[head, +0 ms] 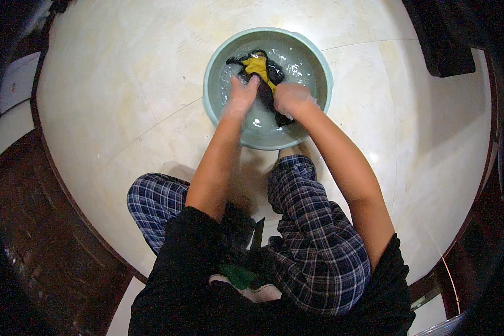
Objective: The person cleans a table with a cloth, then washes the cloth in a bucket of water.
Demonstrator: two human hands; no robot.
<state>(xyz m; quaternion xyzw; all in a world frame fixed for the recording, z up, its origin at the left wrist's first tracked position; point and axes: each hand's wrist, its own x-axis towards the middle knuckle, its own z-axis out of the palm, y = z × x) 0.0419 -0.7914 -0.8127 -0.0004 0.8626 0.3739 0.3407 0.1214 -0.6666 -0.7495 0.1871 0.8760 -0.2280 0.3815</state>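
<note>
A round pale-green basin (211, 103) of water stands on the floor before me. In it lies a wet black-and-yellow cloth (256, 66), bunched at its far end, with a dark length trailing toward the near right. My left hand (242, 94) grips the cloth's left side, its thumb on the dark fabric and some fingers hidden under it. My right hand (292, 97) is closed in a fist around the cloth's right edge, and a dark end hangs below it. Both hands seem to have thin clear gloves on. Bright glints mark the moving water.
Pale floor tiles (151, 75) surround the basin. My knees in plaid trousers (319, 235) are bent on the near side, with one foot close to the basin's rim. A dark piece of furniture (449, 46) stands at the far right. Dark wooden panels (46, 227) line the left edge.
</note>
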